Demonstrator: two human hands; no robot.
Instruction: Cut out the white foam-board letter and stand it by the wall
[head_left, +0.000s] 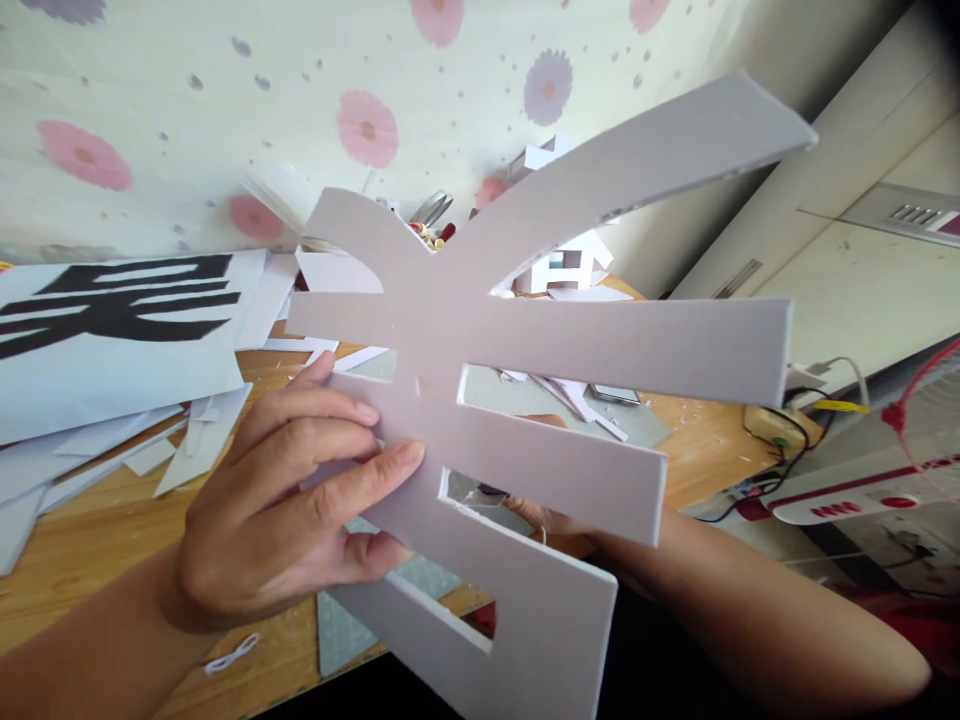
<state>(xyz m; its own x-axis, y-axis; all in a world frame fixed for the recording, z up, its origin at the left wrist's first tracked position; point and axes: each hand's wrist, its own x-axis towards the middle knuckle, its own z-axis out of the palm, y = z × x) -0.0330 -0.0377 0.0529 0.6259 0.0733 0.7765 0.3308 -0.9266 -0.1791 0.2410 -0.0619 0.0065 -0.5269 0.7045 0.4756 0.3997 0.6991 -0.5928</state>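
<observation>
A large white foam-board cutout (pixel 435 340), shaped like a written character with several long strokes, is held up tilted in front of me. My left hand (pixel 300 490) grips it from the left, its fingers lying on the face around the narrow middle part. My right hand (pixel 536 515) is behind the cutout and shows only through a slot and between the strokes. Its fingers look curled around a small dark object that I cannot make out. Below the cutout, a green-grey cutting mat (pixel 345 625) lies on the wooden table (pixel 255 650).
White sheets with a bold black printed character (pixel 135 300) lie at the left, with offcuts (pixel 202 440) beside them. A phone-like device (pixel 616 394) rests on the mat. White board models (pixel 562 265) stand behind. At the right are cables (pixel 795 440) and a red-and-white fan (pixel 892 500).
</observation>
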